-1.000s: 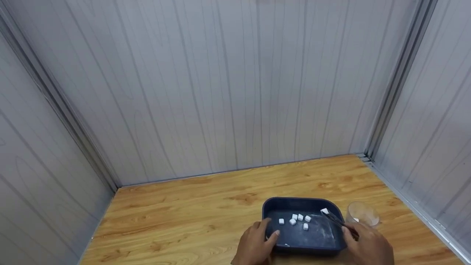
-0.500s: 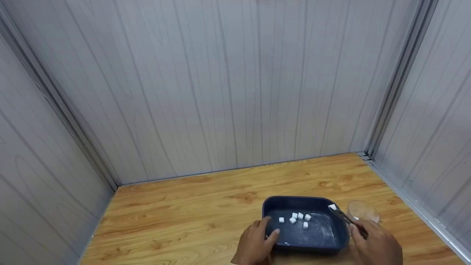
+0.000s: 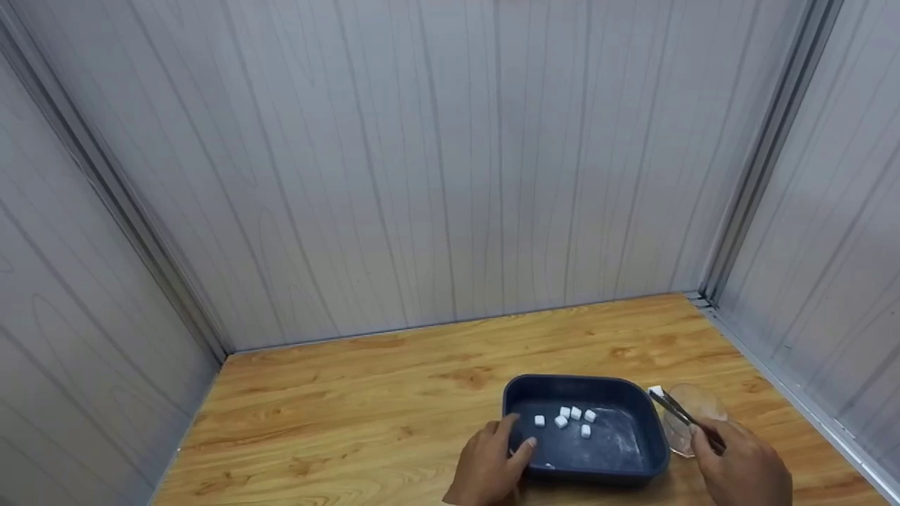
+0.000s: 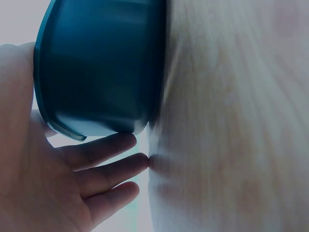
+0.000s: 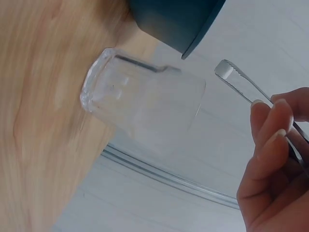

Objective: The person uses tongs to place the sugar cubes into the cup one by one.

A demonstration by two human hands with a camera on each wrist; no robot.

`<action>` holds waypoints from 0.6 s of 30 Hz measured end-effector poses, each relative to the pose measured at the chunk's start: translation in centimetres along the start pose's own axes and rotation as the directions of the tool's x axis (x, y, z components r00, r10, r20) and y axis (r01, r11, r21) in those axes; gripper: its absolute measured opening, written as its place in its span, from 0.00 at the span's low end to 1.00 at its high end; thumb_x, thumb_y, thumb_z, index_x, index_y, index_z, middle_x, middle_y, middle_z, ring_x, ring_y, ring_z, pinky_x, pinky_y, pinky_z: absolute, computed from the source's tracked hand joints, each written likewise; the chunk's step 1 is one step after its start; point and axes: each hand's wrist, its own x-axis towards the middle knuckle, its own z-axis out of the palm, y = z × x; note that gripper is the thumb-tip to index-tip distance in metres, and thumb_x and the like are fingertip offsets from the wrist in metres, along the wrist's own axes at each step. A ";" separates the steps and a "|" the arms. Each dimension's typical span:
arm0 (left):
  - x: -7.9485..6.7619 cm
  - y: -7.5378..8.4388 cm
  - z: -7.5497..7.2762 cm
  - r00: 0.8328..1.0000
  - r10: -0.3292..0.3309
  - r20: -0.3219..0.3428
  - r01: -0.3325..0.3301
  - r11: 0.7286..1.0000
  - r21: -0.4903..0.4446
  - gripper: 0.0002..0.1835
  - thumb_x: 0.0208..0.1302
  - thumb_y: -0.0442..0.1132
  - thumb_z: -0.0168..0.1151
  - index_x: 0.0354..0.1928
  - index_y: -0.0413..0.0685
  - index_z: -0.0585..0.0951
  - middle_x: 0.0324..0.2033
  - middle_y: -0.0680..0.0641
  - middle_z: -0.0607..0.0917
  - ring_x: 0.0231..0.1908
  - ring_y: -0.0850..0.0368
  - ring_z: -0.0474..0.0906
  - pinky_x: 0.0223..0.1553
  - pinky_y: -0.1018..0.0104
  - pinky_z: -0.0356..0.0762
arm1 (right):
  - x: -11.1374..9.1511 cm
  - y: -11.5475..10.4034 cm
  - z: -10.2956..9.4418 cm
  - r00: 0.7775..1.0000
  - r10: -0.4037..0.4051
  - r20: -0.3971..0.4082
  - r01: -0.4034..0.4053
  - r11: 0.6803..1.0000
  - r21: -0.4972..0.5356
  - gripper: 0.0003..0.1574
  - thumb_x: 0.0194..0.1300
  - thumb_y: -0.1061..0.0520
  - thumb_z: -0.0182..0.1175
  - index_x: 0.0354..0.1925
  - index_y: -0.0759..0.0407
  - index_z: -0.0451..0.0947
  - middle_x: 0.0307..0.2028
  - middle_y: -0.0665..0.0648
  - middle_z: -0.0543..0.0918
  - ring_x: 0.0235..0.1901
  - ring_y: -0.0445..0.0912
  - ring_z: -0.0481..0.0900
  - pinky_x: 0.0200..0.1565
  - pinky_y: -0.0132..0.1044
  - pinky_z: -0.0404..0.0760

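My right hand (image 3: 749,464) grips small metal tongs (image 3: 680,413). Their serrated tips pinch a white sugar cube (image 5: 224,69), above and beside the rim of a clear drinking glass (image 5: 145,99). The glass stands upright, right of a dark blue tray (image 3: 612,464). Inside the tray lie several more sugar cubes (image 3: 560,422) and some white dust. At the tray's left end, my left hand (image 3: 486,460) holds the rim, thumb and forefinger over the edge. The left wrist view shows other fingers (image 4: 113,176) spread along the outer wall; the thumb is mostly hidden there.
The tray and glass stand on a wood-grain table (image 3: 337,422). Pale panel walls (image 3: 450,176) enclose it at the back and both sides. A metal strip (image 3: 794,393) runs along the right edge.
My right hand has carried the tongs and sugar cube rightward, from over the tray past its rim toward the glass. My left hand and the loose cubes have stayed put.
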 end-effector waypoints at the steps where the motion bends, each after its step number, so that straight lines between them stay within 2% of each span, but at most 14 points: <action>1: 0.0 0.0 0.0 1.000 -0.002 -0.001 0.002 1.000 0.000 0.31 0.61 0.67 0.47 0.61 0.59 0.72 0.51 0.48 0.77 0.49 0.49 0.75 0.48 0.51 0.71 | 0.0 0.1 0.0 1.000 0.008 0.000 -0.008 1.000 -0.001 0.07 0.50 0.59 0.66 0.32 0.58 0.84 0.26 0.57 0.83 0.26 0.57 0.81 0.24 0.53 0.74; 9: -0.1 0.1 0.0 1.000 -0.001 -0.007 0.002 1.000 0.008 0.30 0.61 0.66 0.47 0.60 0.60 0.72 0.49 0.49 0.78 0.47 0.51 0.75 0.47 0.52 0.71 | -0.2 0.8 -0.2 0.999 0.049 -0.012 -0.049 0.999 -0.012 0.06 0.50 0.58 0.66 0.30 0.57 0.84 0.27 0.57 0.83 0.25 0.57 0.81 0.23 0.51 0.74; 18: 0.0 0.0 -0.1 0.999 -0.025 0.022 0.025 1.000 -0.005 0.31 0.61 0.67 0.47 0.61 0.60 0.72 0.50 0.48 0.78 0.49 0.50 0.75 0.48 0.52 0.71 | -0.3 1.5 -0.4 0.996 0.092 -0.014 -0.092 0.996 -0.015 0.06 0.51 0.59 0.66 0.31 0.58 0.84 0.27 0.58 0.83 0.26 0.57 0.81 0.23 0.50 0.74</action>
